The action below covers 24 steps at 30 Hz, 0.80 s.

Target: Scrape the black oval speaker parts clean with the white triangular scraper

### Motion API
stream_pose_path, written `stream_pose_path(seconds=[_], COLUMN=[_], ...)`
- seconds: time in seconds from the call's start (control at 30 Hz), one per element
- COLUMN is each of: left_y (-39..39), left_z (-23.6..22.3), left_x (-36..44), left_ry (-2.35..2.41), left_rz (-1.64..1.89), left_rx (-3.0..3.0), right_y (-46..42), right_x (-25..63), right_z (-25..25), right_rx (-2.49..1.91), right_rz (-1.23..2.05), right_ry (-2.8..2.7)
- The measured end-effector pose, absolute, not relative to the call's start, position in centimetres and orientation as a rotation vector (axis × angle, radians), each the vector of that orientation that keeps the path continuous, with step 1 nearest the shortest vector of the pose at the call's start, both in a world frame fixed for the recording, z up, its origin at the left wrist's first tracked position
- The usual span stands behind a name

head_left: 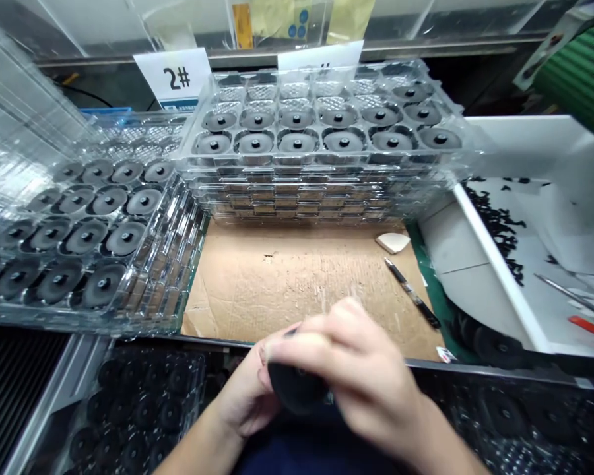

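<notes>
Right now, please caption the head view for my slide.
Left hand and right hand hold a black disc before stacked clear trays of black discs.

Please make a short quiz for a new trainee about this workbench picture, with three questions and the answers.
1. What do the left hand and right hand hold between them?
2. True or false: the pen lies on the brown cardboard sheet.
3. Fill in the gap: the white card shows ____.

Key:
1. A black round part, like those in the clear plastic trays.
2. True.
3. 2#.
</notes>
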State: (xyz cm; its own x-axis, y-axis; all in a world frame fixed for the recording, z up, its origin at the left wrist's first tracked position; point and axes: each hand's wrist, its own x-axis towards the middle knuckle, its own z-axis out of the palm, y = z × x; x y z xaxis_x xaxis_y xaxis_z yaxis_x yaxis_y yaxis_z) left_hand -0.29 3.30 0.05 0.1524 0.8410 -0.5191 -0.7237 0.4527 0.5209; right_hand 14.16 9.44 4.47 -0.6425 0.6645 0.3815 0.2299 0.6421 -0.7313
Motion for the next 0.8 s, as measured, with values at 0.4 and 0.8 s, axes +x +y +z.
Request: stream_pose_path(seconds=[0.4,0.8], left_y=[3.7,3.3], left_z=[-0.7,-1.1], left_x=[-2.2,-1.9], left_ry=[0.409,0.567], left_rz=[1.156,1.199], left_rx=[0.028,0.218], right_y=[10.5,6.8], right_x=[14.5,16.3], right_z=[-7.8,-4.1], right_rx=[-1.351,-1.228], right_rz=[0.968,1.102], right_ry=[-1.893,-1.912])
